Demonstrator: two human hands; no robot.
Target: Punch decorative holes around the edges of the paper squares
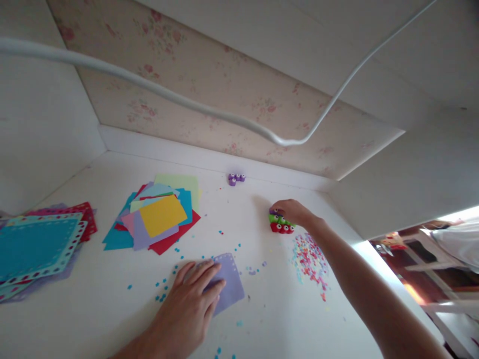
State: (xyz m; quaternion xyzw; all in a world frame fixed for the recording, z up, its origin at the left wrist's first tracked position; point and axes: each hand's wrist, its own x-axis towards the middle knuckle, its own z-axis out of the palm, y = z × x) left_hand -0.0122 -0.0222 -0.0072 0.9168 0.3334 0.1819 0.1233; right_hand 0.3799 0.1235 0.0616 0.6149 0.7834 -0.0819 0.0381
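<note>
Fingers of the left hand [189,304]: slightly spread, laid flat over the near-left part of a purple card [230,286]. The card's far edge, just beyond these fingertips, carries a row of small holes; its right edge looks plain.

Right hand [295,213]: fingers curled down over a purple block [275,211] at the far side of a cluster. Touching seems likely; cannot tell whether they pinch, as the fingertips are hidden. Nearer than these fingers: green blocks [277,219], then red blocks [282,228]. Farther off, leftward: four purple blocks [232,182].

Left of the left fingers, blue paper bits [161,298]; beyond them, a loose card pile [160,219]. Below the right fingers, by the forearm, a confetti heap [310,259].

Step in hand (judged): steadying the card while handling a block, probably a punch. A next move would call for gripping that block singly, neighbours undisturbed, left palm kept light.
</note>
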